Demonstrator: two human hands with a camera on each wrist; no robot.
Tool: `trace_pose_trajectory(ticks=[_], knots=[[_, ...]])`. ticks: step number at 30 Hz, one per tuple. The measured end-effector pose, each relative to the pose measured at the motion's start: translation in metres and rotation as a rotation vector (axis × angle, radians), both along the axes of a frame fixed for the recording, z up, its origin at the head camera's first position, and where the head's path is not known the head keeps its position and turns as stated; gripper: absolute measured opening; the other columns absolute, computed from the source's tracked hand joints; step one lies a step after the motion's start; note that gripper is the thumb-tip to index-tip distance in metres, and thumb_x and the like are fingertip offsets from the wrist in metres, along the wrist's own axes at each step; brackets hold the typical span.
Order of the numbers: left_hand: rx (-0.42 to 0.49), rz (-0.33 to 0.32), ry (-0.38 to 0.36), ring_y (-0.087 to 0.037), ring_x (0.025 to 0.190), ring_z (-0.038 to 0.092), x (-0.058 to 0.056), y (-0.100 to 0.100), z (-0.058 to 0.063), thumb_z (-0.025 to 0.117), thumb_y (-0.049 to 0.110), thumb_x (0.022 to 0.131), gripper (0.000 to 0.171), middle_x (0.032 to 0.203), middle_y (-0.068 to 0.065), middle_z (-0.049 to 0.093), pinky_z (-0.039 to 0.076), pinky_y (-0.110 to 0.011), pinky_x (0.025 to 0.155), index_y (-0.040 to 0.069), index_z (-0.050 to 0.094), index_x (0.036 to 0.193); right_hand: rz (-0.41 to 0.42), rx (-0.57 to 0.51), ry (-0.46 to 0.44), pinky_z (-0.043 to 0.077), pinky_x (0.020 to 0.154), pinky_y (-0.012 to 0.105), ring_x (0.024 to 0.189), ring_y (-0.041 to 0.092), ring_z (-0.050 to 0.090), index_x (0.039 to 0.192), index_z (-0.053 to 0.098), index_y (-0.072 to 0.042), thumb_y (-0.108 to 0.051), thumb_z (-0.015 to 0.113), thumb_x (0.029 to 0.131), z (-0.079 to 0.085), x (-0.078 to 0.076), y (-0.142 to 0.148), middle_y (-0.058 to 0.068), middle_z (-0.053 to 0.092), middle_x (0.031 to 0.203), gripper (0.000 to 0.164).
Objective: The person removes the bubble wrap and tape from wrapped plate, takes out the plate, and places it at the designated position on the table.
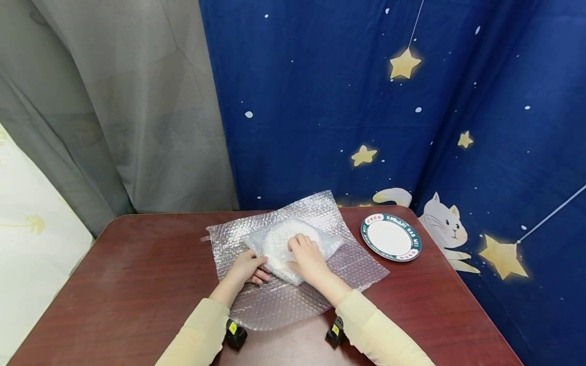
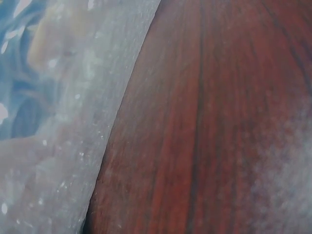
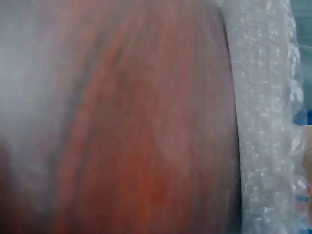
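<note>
A wide sheet of bubble wrap [image 1: 279, 305] lies spread on the table. On its middle rests a round white plate-like thing [image 1: 277, 238] folded in bubble wrap, its flaps reaching out to the left and right. My left hand [image 1: 247, 267] holds the lower left edge of this bundle, thumb on top and fingers lower down. My right hand [image 1: 309, 255] rests on top of the bundle with bent fingers touching the wrap. Both wrist views show only the sheet's edge, the bubble wrap [image 2: 97, 73] on the left wrist's side and the bubble wrap [image 3: 265, 122] on the right's.
A plate [image 1: 389, 238] with a dark green lettered rim lies at the back right of the reddish-brown wooden table [image 1: 151, 264]. Behind the table hang a grey curtain [image 1: 137, 112] and a blue curtain [image 1: 311, 101] with stars.
</note>
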State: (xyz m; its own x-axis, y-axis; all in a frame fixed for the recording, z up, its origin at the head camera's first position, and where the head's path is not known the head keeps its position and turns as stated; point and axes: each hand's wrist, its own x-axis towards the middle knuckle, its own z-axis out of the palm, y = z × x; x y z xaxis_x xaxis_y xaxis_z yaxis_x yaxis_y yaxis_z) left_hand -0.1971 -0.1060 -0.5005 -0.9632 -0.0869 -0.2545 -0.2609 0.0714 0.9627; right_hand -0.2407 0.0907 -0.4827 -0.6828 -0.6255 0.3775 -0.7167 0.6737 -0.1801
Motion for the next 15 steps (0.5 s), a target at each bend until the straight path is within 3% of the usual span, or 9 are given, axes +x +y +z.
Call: trace_pose_trajectory(ticks=[15], knots=[[-0.001,-0.002,-0.01,-0.023,0.054,0.067,0.0,-0.001,0.001,0.056,0.011,0.095,0.016,0.077,-0.018,0.068,0.049,-0.027,0.042,-0.003,0.049,0.091,0.064,-0.07,0.067,0.04,0.081,0.04,0.09,0.02,0.048,0.084,0.055,-0.015,-0.015,0.08,0.075,-0.002,0.001,0.018,0.0,0.049,0.098,0.027]])
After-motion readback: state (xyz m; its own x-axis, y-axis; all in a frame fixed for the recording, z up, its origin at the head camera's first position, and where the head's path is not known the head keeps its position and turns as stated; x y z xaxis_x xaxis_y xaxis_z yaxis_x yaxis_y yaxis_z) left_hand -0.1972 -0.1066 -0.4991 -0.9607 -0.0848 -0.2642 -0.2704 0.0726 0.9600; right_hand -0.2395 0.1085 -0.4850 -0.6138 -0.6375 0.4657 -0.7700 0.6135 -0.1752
